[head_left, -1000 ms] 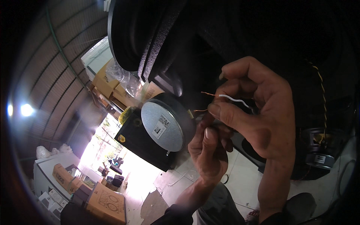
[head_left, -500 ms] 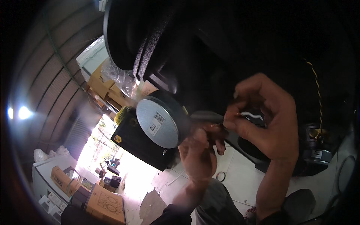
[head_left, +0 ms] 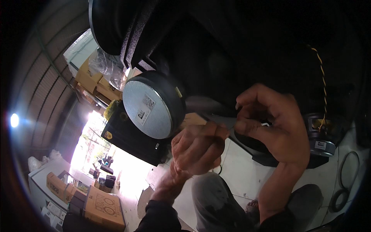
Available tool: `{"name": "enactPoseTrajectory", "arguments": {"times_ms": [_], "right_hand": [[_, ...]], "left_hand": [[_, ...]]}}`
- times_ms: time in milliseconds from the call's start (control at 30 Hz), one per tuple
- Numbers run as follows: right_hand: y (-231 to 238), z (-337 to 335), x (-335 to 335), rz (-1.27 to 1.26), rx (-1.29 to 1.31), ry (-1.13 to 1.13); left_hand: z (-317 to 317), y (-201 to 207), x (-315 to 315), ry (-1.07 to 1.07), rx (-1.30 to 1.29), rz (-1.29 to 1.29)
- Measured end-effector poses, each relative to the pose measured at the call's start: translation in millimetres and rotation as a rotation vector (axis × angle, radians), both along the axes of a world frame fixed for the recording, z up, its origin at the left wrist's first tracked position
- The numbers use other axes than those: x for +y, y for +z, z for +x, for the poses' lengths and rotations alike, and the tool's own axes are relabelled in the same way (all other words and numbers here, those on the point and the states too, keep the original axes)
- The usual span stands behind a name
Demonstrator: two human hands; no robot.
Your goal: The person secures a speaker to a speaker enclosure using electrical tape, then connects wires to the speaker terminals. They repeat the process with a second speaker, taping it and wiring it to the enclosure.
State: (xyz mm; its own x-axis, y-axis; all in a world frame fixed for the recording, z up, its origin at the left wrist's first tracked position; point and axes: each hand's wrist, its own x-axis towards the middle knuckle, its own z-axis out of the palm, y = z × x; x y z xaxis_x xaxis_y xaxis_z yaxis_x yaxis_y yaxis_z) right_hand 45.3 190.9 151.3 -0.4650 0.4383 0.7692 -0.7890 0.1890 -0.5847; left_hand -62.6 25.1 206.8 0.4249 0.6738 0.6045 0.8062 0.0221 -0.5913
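In the middle, my left hand (head_left: pixel 199 149) is closed, fingers curled with their backs showing; whatever it holds, if anything, is hidden. To its right my right hand (head_left: pixel 282 125) pinches thumb against fingers, and a short bent end of white wire (head_left: pixel 265 124) shows in its grip. Up and left of my left hand sits a large speaker driver (head_left: pixel 145 108) with a round silver magnet back and a label. Beyond my right hand is a smaller silver driver (head_left: pixel 320 145), with a twisted yellow and black wire (head_left: pixel 324 89) rising from it.
A black speaker cabinet (head_left: pixel 131 135) stands behind the large driver. Brown cartons (head_left: pixel 104 207) are at the lower left. On the tiled floor at right lie black rings (head_left: pixel 340 199). Dark black panels and shapes fill the upper middle.
My left hand has drawn away from my right hand and curled closed. Less of the white wire shows in my right hand. The whole view has shifted, so the large driver appears farther left.
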Motion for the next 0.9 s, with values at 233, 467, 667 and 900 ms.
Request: {"name": "enactPoseTrajectory", "arguments": {"times_ms": [233, 467, 667, 900], "right_hand": [[-0.5, -2.8, 2.2, 0.004, 0.055, 0.023], [-2.1, -1.7, 0.5, 0.146, 0.046, -0.025], [-0.2, -2.3, -5.9, 0.276, -0.084, -0.115], [-4.9, -8.5, -7.5, 0.169, -0.081, 0.092]], "left_hand": [[-12.9, 5.7, -10.3, -0.102, -0.321, 0.003], [-5.7, 5.6, -15.3, -0.181, -1.787, -0.317], [-4.5, 16.0, -16.7, 0.077, -1.633, -0.368], [-0.5, 12.9, -20.4, -0.040, -0.196, -0.119]]}}
